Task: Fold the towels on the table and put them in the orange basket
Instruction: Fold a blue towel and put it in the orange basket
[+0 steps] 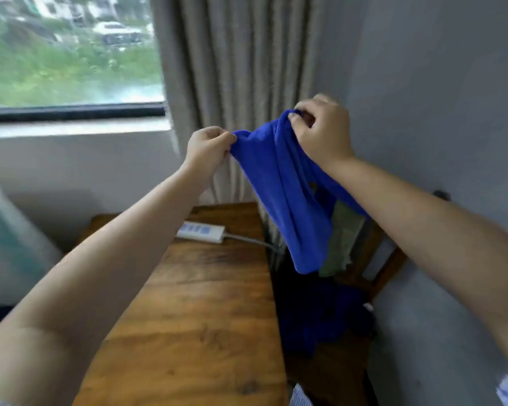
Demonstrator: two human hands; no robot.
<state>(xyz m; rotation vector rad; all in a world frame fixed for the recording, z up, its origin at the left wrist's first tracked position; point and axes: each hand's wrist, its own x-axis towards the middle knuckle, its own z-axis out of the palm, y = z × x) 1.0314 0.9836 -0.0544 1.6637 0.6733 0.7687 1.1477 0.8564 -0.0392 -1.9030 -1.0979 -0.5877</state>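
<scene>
Hands (264,136) on draped blue terrycloth towel (288,197)

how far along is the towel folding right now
Nothing looks finished: no folded towel or orange basket shows in this view. In hand: the left hand and right hand each pinch the top edge of a bright blue cloth towel, hanging unfolded above the brown wooden table. Left: folding it and putting it in the basket.
</scene>
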